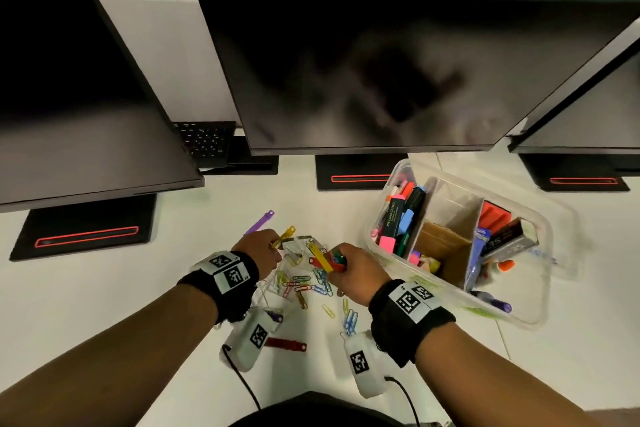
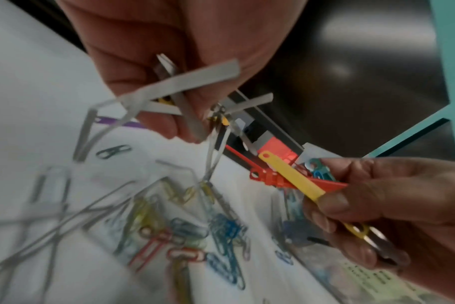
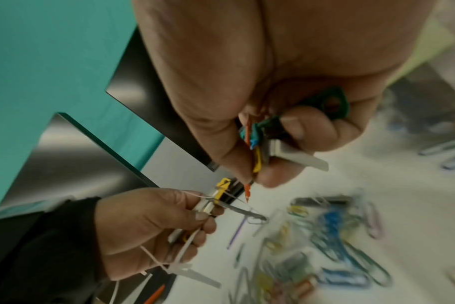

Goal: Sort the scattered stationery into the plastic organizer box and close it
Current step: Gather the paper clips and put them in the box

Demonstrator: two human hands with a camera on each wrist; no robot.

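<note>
the left hand [image 1: 260, 251] is curled round a tangle of thin metal fastener strips [image 2: 192, 80], with a yellow plastic strip [image 1: 284, 237] caught among them; the loose ends of the strips fan out below the fingers [image 2: 159, 125] in the left wrist view. the right hand [image 1: 356, 272] is clamped on a bundle of coloured plastic strips: a yellow bar [image 2: 292, 178] and a red one [image 2: 273, 181] stick out past the thumb, and a green piece [image 3: 330, 102] with a round hole shows between the curled fingers in the right wrist view. both hands hang close together above the white table [image 1: 104, 291], just left of the plastic organizer box [image 1: 540, 317]

the box stands open on the table, at an angle, to the right of the hands. its left compartment holds markers and highlighters [image 1: 403, 215], the middle has a brown cardboard divider [image 1: 441, 243], and the right side holds a dark small carton [image 1: 509, 241] and an orange-red item [image 1: 493, 215]

under and between the hands lies a scatter of coloured paper clips [image 1: 311, 284], blurred in both wrist views. a purple strip [image 1: 259, 222] lies beyond the left hand, and a dark red strip [image 1: 285, 344] lies nearer the person. three dark monitors [image 1: 363, 73] stand along the back of the table
</note>
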